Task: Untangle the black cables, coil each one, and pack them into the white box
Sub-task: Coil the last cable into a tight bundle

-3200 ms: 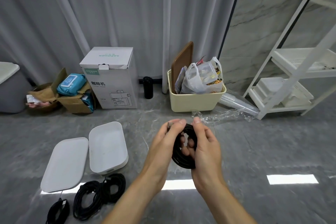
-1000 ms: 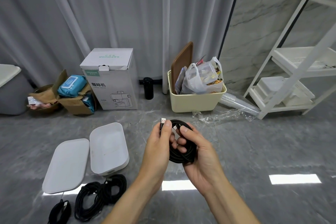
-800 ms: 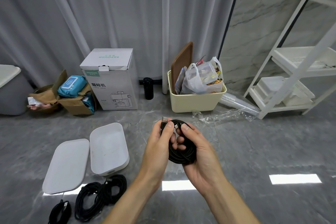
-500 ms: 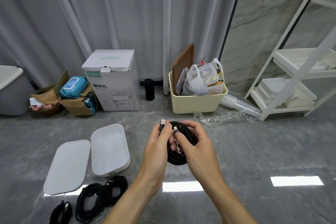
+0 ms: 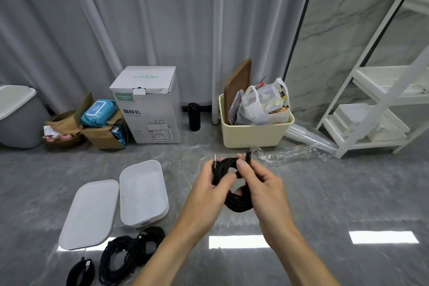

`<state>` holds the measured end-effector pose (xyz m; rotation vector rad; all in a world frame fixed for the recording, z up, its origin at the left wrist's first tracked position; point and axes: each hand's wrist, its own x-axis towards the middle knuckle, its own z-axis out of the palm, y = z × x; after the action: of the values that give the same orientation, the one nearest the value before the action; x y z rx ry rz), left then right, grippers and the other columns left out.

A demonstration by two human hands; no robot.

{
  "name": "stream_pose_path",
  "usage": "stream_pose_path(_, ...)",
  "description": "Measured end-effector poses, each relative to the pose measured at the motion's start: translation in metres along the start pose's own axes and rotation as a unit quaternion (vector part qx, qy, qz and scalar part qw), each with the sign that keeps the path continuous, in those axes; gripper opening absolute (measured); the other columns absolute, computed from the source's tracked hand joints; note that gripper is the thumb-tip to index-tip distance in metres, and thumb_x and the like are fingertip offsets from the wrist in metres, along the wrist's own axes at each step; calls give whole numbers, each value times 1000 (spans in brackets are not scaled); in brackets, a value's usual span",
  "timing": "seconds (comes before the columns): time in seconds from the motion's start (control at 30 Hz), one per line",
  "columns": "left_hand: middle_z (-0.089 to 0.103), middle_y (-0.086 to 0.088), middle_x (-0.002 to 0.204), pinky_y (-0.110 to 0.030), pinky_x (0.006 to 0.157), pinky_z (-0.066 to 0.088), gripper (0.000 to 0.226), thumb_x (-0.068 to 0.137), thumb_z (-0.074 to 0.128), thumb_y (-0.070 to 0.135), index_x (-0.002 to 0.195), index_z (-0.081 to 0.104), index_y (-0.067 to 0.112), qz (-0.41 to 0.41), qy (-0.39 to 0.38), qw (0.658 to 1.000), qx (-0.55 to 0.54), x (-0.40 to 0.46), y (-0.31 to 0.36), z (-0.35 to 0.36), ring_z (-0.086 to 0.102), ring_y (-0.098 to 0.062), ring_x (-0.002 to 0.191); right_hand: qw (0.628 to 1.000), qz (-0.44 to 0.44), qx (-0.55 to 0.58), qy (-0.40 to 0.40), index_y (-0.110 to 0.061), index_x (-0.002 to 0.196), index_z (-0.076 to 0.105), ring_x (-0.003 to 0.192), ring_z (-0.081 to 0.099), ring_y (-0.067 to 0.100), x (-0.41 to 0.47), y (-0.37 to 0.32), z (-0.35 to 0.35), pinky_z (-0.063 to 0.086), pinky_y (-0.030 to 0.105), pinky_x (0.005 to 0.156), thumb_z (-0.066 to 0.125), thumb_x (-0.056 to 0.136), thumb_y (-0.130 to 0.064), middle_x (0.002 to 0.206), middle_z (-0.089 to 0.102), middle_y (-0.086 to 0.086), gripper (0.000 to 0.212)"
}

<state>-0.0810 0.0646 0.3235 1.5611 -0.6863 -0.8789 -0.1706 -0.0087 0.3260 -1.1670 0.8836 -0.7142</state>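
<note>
Both hands, left hand and right hand, gripped one coiled cable; white box sat open, holding nothing visible, lid beside it.

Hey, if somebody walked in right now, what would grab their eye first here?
Dead centre, the left hand and right hand grip a coiled black cable above the grey floor. Lower left, the open white box lies beside its lid, with more black cables just in front.
</note>
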Motion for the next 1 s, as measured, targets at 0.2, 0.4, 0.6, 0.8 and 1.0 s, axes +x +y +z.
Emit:
stream_pose_path(0.2,72,13,95,-13,77,46,29,96,55,12,115,60,32,-32,38,999,4,3,-3,0,66,0,89,980,116,103,-123,-16,114,68,56,48,11,5,0,-11,46,20,58,69,86,-9,75,61,-1,29)
stream_pose_path(0.4,53,5,62,-32,72,45,26,92,56,16,96,70,38,-56,28,995,-83,3,-1,-1,52,-11,61,966,127,130,-184,-8,118,68,65,54,15,5,-1,-13,48,24,62,69,80,-11,89,64,10,38)
stream_pose_path(0.6,55,2,55,-24,55,46,20,95,51,10,100,68,19,-53,33,996,-67,6,0,5,50,-11,49,974,94,137,-154,-8,113,71,55,40,11,0,4,-2,43,21,54,61,92,-14,69,46,5,24)
stream_pose_path(0.8,55,-8,64,-31,55,41,18,93,56,13,95,72,21,-46,49,995,-77,9,1,3,46,-20,57,965,109,210,-116,-9,121,60,44,30,10,-3,3,11,35,21,44,62,90,-14,56,30,2,31)
stream_pose_path(1.0,59,-6,66,-33,73,49,21,83,64,17,103,71,15,-45,7,987,-152,3,4,-5,54,-17,64,969,69,214,-104,-9,121,60,43,32,7,-2,-4,14,34,17,42,62,88,-15,54,43,-1,33)
